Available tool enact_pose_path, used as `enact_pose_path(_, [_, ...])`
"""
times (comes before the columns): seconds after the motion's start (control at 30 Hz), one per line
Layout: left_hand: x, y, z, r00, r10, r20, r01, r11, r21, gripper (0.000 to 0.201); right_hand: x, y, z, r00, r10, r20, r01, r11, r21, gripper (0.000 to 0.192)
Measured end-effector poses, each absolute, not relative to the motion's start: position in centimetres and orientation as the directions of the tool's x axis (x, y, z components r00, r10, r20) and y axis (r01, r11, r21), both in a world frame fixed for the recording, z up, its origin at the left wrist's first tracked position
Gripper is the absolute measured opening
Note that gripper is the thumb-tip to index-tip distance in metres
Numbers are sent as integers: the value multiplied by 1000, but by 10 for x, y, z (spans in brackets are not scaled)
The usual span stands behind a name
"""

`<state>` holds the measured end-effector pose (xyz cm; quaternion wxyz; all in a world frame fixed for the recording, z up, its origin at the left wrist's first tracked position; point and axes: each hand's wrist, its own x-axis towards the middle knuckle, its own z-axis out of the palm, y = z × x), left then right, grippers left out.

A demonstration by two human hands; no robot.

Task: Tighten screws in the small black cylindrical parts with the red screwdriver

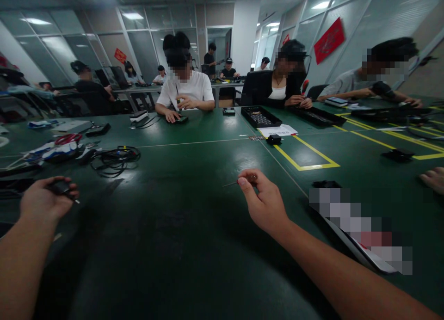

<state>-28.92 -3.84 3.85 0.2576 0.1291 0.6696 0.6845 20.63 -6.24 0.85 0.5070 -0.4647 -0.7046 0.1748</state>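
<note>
My right hand [265, 202] is raised over the middle of the green table, its fingers closed round a small screwdriver [230, 185]. The thin metal shaft points left, and most of the handle is hidden by the fingers. At the left edge, my left hand [40, 202] curls round a small dark object [60, 187]. A short light tip sticks out below its fingers; the object's kind does not show. The two hands are far apart, with bare table [156, 246] between them.
A coil of black cable [116, 160] lies ahead of my left hand. Black trays [260, 117] stand across the table, near a yellow tape outline [315, 166]. A partly blurred flat item [347, 246] lies right of my right forearm. Several people sit around, one opposite me.
</note>
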Motion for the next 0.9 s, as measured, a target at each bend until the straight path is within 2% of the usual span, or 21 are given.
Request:
enact_pose_path(0.1, [-297,-39,41,-885,429,-179,-202,-8,979,17,206,-63,9,-60,827,559,475,516,-712,15])
enact_pose_path(0.47, [-272,-41,58,-939,312,-147,-138,49,989,17,206,-65,11,-83,829,554,478,521,-707,15])
enact_pose_path(0.7, [-259,-47,68,-924,333,-188,-176,65,982,12,206,-65,12,-103,826,554,483,529,-698,15])
enact_pose_path(0.9, [-263,-46,64,-920,353,-167,-172,18,985,14,207,-65,12,-110,831,546,480,525,-703,16])
